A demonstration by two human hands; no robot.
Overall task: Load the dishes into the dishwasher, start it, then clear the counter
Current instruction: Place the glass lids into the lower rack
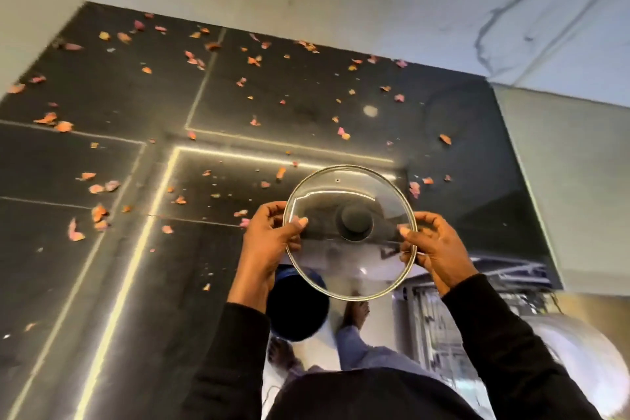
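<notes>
Petals (54, 119) are lying scattered across a glossy black surface (112, 89). A blue-rimmed container (296, 310) is sitting lower down, its inside too dark to tell. The glass lid (351, 232) is hanging in mid-air, left hand (269, 239) and right hand (434, 249) pinching opposite rims.

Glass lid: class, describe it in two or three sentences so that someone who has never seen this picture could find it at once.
Start at the dark floor strewn with petals. Low in the middle, the left hand and right hand hold the lid by its edges. It is a clear round disc with a metal rim and black knob, the only see-through thing there.
</notes>
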